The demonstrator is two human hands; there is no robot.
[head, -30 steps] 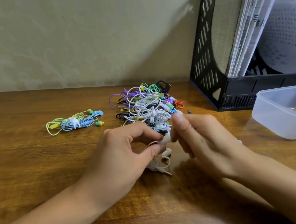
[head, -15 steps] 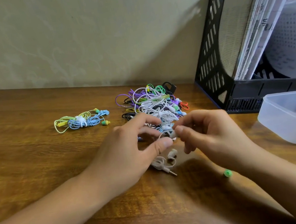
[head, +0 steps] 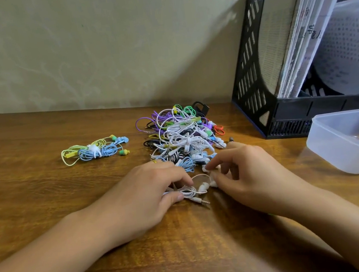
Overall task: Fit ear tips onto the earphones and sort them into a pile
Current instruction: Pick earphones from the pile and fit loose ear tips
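1. The left hand (head: 145,193) lies low on the brown wooden table (head: 45,199), its thumb and fingers curled around the bundled cable of a white wired earphone set (head: 195,191), pinning the coil against the wood
2. The right hand (head: 247,172) is just beside it, fingers bent, its thumb and fingertips pinching at one white earbud of the same set; whether an ear tip sits between the fingertips is too small to tell
3. The second earbud of that set lies on the table between the two hands, and its metal jack plug (head: 202,201) pokes out toward the person
4. Directly behind the hands, touching the knuckles' far side, sits a tangled heap of earphones (head: 183,135) with white, purple, green, black, blue and orange cables
5. Well to the left of that heap lies a small separate pile of coiled blue and yellow earphones (head: 93,150) with green and blue tips
6. To the right of the right hand stands a translucent white plastic tub (head: 344,148), open on top
7. Behind the tub, against the pale wall, a black perforated plastic file holder (head: 250,76) contains leaning booklets and papers (head: 298,42)
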